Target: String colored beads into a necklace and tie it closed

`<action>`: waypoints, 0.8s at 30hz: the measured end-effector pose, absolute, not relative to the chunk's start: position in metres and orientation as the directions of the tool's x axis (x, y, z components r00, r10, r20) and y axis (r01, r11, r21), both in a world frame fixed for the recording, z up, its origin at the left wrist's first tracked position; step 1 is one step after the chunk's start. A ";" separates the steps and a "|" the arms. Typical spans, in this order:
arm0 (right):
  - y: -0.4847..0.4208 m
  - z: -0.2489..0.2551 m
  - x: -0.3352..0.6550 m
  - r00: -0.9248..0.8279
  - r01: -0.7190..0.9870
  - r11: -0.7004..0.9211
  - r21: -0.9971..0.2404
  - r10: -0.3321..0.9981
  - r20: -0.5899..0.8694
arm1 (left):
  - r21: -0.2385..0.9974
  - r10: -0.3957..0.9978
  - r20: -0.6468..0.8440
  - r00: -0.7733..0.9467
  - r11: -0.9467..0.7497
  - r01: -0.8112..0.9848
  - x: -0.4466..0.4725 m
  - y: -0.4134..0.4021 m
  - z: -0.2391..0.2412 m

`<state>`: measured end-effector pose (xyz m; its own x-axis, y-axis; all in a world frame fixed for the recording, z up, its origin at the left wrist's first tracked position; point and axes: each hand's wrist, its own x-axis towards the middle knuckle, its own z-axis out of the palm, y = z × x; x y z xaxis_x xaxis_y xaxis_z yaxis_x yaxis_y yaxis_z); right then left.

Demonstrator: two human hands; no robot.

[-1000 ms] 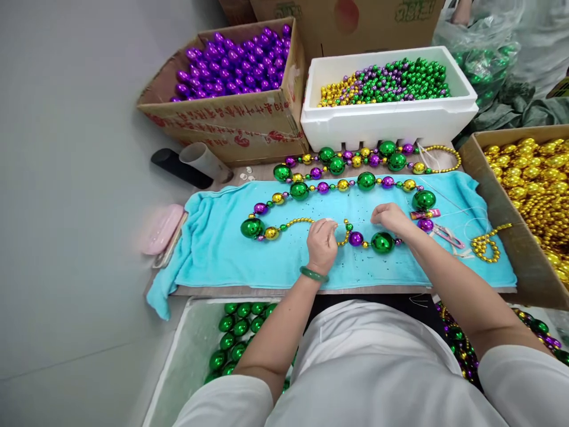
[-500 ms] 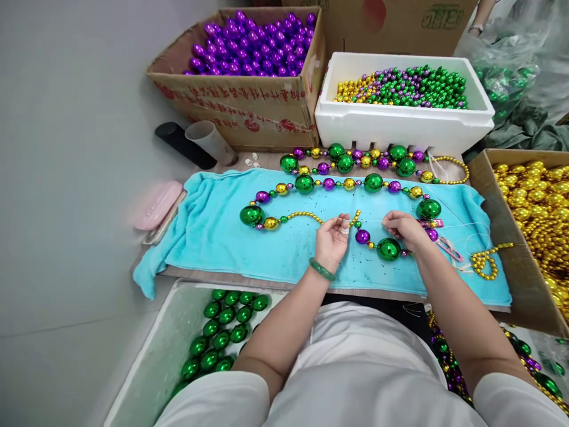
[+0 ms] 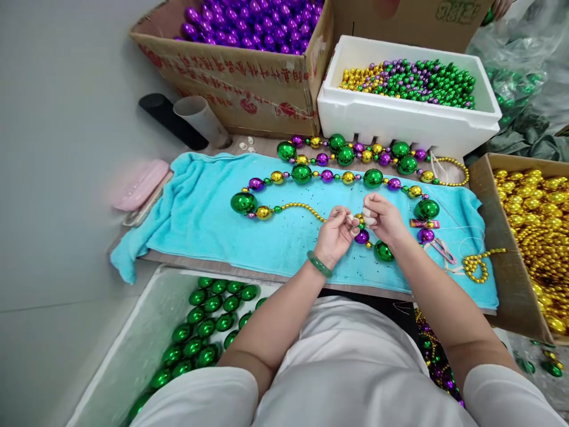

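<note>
Far left of the fingers, a pink case [image 3: 136, 185] lies at the edge of the turquoise towel [image 3: 200, 219], and a bin of green balls [image 3: 204, 329] sits below it. The bead strand [image 3: 306, 175] loops across the towel, its thin gold run leading right to the hands. The left hand [image 3: 334, 236], with a green bangle [image 3: 319, 264] at the wrist, pinches the strand's end between thumb and fingertips. Touching it, the right hand [image 3: 383, 218] pinches the other end just above a purple bead [image 3: 361, 236] and a green ball [image 3: 383, 251]. Right of the fingers lies a small gold bead loop [image 3: 476, 265], then a box of gold balls [image 3: 536, 213].
</note>
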<state>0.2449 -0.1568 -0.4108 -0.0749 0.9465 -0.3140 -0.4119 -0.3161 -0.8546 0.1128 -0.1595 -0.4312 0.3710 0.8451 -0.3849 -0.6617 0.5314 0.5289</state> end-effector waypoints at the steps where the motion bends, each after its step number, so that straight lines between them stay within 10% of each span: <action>1: -0.156 -0.412 0.243 -0.063 -0.361 -0.328 -0.873 0.943 -0.328 | 0.560 0.852 -0.377 0.363 0.522 -0.643 0.112 -0.159 -0.434; 24: -0.142 -0.427 0.255 0.143 -0.119 -0.504 -0.855 0.844 -0.517 | 0.762 0.891 -0.363 0.273 0.453 -0.463 0.127 -0.161 -0.451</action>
<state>0.2555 -0.1419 -0.4270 0.1434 0.8437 -0.5174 -0.1195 -0.5042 -0.8553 0.1275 -0.1612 -0.4511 0.2727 0.8908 -0.3634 -0.4628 0.4526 0.7622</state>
